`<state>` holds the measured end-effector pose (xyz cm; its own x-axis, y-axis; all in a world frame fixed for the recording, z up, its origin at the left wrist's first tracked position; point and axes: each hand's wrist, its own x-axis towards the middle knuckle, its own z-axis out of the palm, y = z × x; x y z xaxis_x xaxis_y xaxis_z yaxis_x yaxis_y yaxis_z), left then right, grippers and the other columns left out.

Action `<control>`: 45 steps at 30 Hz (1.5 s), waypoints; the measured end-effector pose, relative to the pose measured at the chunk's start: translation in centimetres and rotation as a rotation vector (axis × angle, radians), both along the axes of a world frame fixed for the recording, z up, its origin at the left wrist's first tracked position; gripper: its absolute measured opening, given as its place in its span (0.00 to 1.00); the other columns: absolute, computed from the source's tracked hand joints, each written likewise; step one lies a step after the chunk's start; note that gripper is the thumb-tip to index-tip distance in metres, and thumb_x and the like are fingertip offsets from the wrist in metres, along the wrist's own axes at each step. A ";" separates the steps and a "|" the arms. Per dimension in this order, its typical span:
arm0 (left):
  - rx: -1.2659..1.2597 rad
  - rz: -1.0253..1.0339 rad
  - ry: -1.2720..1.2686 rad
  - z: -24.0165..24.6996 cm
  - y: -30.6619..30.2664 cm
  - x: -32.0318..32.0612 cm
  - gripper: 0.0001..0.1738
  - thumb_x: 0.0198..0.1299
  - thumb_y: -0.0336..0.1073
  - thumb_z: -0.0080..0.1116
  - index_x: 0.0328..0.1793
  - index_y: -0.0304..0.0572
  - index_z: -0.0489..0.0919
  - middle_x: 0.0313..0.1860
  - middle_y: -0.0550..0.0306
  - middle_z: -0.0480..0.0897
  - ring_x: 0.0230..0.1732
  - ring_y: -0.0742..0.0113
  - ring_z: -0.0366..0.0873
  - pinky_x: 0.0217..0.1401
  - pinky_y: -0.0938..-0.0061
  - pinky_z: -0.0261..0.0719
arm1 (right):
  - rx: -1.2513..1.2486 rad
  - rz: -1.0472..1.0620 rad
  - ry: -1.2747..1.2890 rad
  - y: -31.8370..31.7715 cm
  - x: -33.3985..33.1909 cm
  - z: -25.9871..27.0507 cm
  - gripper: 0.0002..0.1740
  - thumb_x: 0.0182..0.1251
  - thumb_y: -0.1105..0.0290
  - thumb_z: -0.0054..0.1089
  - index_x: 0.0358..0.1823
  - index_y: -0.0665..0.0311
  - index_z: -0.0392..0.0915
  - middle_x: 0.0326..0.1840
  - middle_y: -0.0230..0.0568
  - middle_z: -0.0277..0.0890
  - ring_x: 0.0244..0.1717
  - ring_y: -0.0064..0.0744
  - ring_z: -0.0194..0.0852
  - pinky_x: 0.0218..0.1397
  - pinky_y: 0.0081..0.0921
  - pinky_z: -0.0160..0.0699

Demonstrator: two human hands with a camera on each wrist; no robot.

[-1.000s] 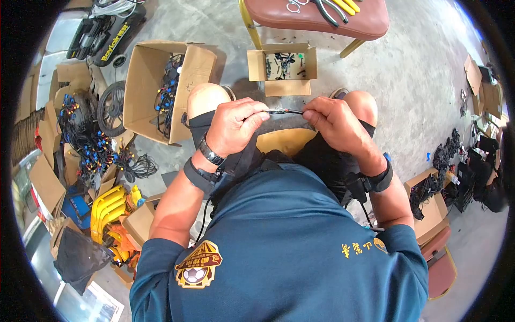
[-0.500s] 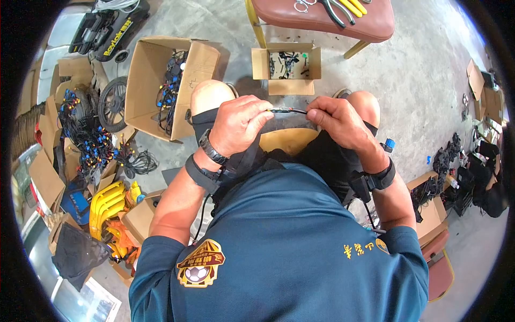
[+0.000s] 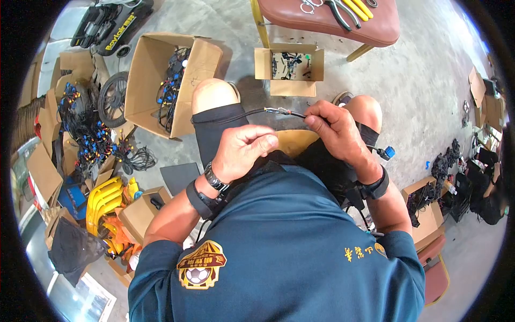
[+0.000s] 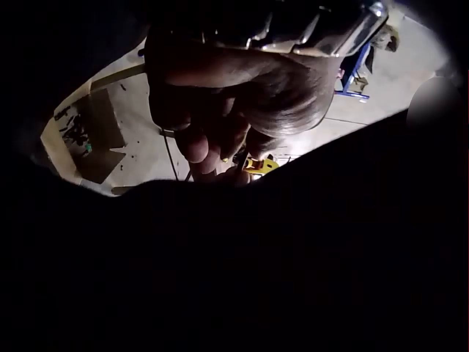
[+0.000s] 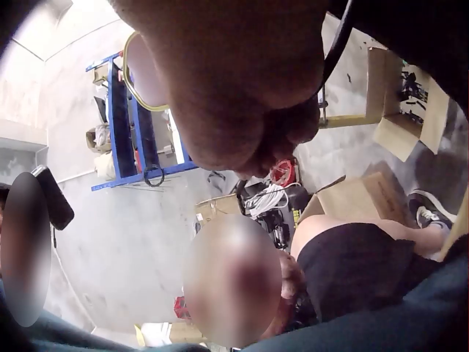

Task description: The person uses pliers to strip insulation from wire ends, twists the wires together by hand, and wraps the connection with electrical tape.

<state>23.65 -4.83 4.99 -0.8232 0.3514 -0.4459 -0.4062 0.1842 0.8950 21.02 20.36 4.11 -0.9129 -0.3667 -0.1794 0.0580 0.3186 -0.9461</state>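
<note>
Head view: where's the cable (image 3: 245,113) at, lol?

Upper middle of the frame, thin wires (image 3: 281,111) showing. Right hand (image 3: 340,131) pinches it beside those; left hand (image 3: 241,153) is just below, loosely open, apart from it.

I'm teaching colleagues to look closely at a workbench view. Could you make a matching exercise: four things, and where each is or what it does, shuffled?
Column one
1. Right hand
2. Black-handled pliers
3. Blue connector
4. Spoked wheel

Column two
A. Beside the right wrist
B. Next to the large open cardboard box
C. Pinching the black cable
D. On the brown padded seat

Right pairs: 1-C, 2-D, 3-A, 4-B
</note>
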 end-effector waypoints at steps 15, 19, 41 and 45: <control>0.345 0.547 0.119 -0.2 2.1 -1.8 0.11 0.61 0.21 0.63 0.47 0.36 0.74 0.43 0.47 0.86 0.43 0.70 0.84 0.46 0.79 0.81 | -0.134 -0.066 0.221 -6.0 -0.4 -1.2 0.05 0.64 0.74 0.65 0.37 0.67 0.78 0.30 0.44 0.75 0.32 0.44 0.76 0.36 0.33 0.75; 0.353 0.546 0.116 -0.4 1.9 -1.4 0.13 0.62 0.20 0.62 0.50 0.36 0.73 0.43 0.48 0.85 0.44 0.68 0.83 0.48 0.77 0.81 | -0.120 0.004 0.216 -5.8 -0.6 -1.2 0.06 0.64 0.72 0.66 0.38 0.66 0.78 0.30 0.45 0.76 0.32 0.45 0.77 0.36 0.34 0.75; 0.400 0.404 0.091 -0.6 0.8 -3.4 0.18 0.58 0.20 0.60 0.55 0.37 0.74 0.39 0.50 0.84 0.39 0.63 0.84 0.39 0.75 0.81 | 0.299 -0.170 0.397 5.2 -10.8 1.4 0.07 0.62 0.72 0.62 0.38 0.67 0.81 0.35 0.50 0.79 0.39 0.49 0.80 0.44 0.37 0.78; 0.394 0.411 0.116 -0.6 0.3 -3.8 0.19 0.57 0.23 0.62 0.55 0.38 0.74 0.39 0.50 0.85 0.38 0.63 0.84 0.38 0.74 0.80 | 0.574 -0.249 0.434 6.5 -14.2 -0.1 0.17 0.60 0.66 0.64 0.48 0.66 0.78 0.46 0.53 0.77 0.50 0.53 0.77 0.52 0.43 0.76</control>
